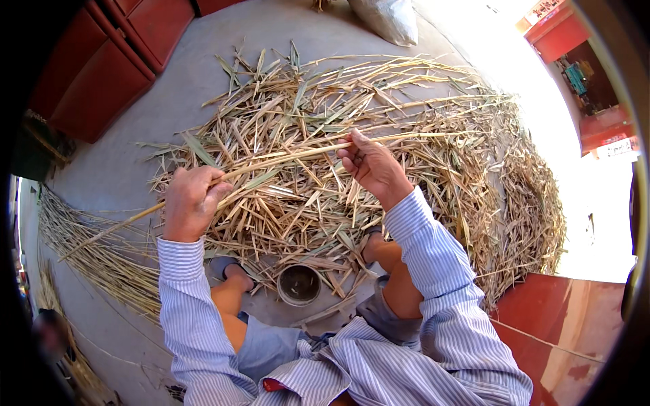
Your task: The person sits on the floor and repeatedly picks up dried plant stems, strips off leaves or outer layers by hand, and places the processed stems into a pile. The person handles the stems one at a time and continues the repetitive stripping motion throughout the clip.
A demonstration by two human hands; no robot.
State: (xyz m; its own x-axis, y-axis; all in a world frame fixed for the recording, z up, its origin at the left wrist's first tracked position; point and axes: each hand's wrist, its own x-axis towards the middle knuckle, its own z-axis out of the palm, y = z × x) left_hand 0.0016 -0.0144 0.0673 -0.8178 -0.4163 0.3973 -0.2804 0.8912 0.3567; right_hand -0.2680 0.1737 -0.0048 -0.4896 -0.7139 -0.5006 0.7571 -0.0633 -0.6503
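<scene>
A long, thin yellowish reed stalk (288,158) runs between my hands, rising from lower left to upper right. My left hand (192,201) is closed round it, and its bare end slants down past the fist. Farther right, my right hand (371,166) pinches the stalk between thumb and forefinger, the other fingers curled. Beneath both hands spreads a thick heap of dry stripped leaves and husks (298,206), tan with some green. Between my feet stands a round metal bowl (298,285) with something dark inside that I cannot make out.
A bundle of thin stalks (101,250) lies on the grey floor at the left. Red panelled doors (108,81) stand at the far left. A pale sack (389,20) sits at the back. On the right are a bright doorway and a red surface (555,325).
</scene>
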